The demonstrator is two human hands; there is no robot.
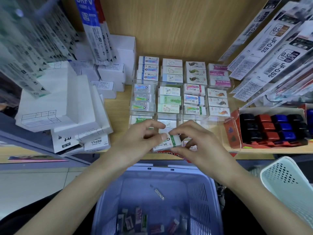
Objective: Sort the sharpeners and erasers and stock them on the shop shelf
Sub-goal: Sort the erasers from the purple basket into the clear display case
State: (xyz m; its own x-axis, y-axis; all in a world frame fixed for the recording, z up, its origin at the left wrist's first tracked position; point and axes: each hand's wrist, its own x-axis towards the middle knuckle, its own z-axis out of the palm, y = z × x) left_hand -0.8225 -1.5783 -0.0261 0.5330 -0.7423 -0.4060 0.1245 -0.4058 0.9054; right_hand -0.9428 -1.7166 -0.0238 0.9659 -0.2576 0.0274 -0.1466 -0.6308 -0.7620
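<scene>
White eraser (166, 144), ends hidden, pinched by left hand (135, 141), right hand (199, 143)

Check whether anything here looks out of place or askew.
The white boxes at the left are piled crooked, tilted at different angles. Loose erasers lie jumbled in the blue basket.

Stacked white boxes (55, 102) — hanging refill packs (274, 53) — pale basket (284, 177).
</scene>
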